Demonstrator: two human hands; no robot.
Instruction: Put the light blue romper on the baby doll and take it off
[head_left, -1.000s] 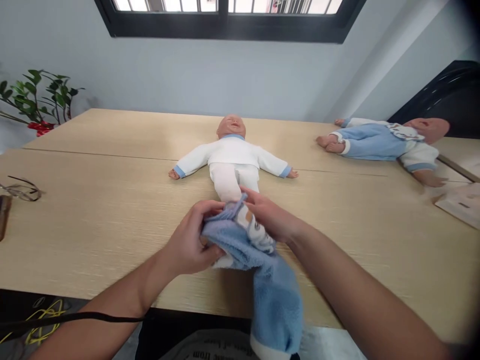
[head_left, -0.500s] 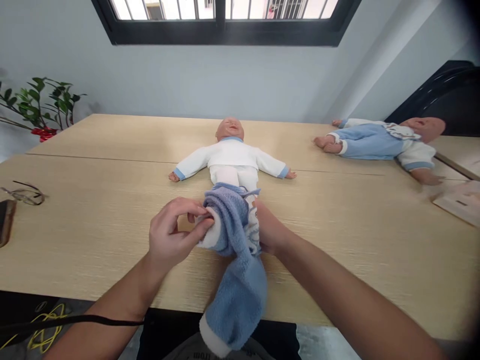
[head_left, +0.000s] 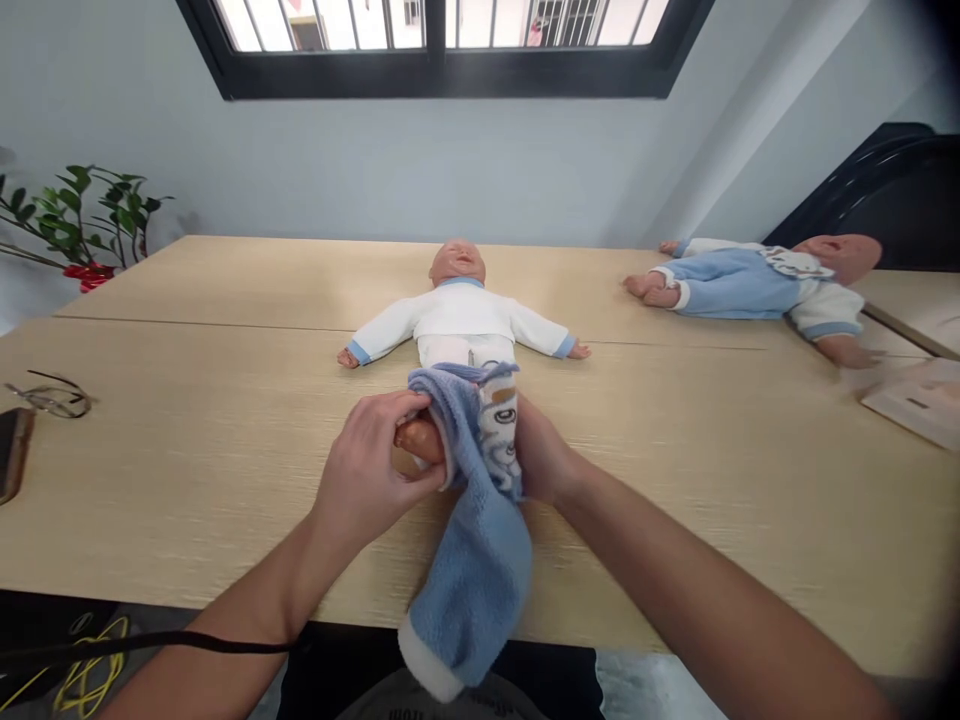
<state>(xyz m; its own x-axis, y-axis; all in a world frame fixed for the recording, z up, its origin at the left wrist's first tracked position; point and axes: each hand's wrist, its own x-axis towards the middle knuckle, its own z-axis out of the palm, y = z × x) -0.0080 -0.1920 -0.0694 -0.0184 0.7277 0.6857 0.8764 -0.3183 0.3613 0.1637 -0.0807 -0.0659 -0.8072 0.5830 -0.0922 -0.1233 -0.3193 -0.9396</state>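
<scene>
A baby doll [head_left: 459, 310] in a white top lies on its back at the table's middle, arms spread. Blue fleece trousers [head_left: 475, 530] are bunched over its legs, one trouser leg hanging over the front edge. My left hand [head_left: 373, 474] is closed around the doll's bare foot [head_left: 418, 438] and the trousers' edge. My right hand [head_left: 541, 452] grips the patterned side of the trousers on the other leg; its fingers are partly hidden behind the cloth.
A second doll [head_left: 757, 283] in blue and white lies at the far right. Glasses [head_left: 51, 398] and a dark phone [head_left: 11, 452] sit at the left edge. A potted plant [head_left: 82, 222] stands far left. A light board [head_left: 911, 400] lies at the right. The wooden table [head_left: 187, 400] spans the view.
The trousers have been drawn further up the doll's legs. My left hand shifted from pinching the white cuff to clasping the doll's bare foot, which now shows.
</scene>
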